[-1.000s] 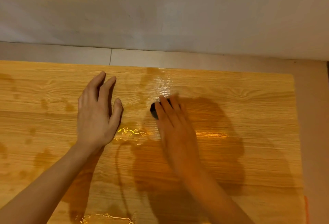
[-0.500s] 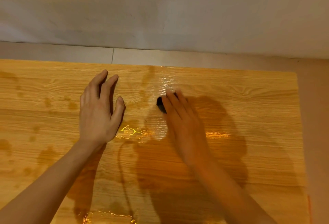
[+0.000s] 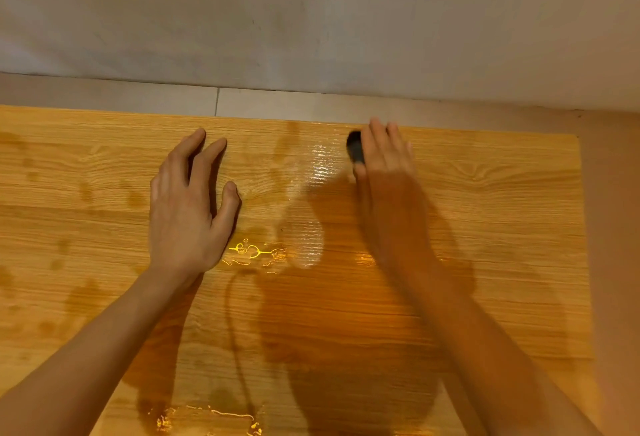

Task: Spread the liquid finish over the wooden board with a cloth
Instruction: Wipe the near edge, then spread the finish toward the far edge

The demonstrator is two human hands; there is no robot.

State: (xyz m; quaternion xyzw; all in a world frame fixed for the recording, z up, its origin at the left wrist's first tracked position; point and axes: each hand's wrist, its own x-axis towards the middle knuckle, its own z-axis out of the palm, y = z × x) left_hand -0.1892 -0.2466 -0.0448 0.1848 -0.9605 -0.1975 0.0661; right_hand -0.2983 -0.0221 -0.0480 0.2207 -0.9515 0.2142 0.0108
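Note:
A light wooden board fills most of the view, its grain running left to right. Wet finish glistens near the far middle, with darker soaked patches around it and at the near edge. My right hand lies flat near the board's far edge, pressing a small dark cloth that peeks out from under the fingers on the left. My left hand rests palm down on the board to the left, fingers apart, holding nothing.
A pale tiled floor strip and a grey wall lie beyond the board's far edge. The board's right edge borders bare floor. Raised beads of finish shine beside my left wrist, more at the near edge.
My right hand has slid the cloth away from me and to the right, up to the board's far edge. My left hand has stayed in place.

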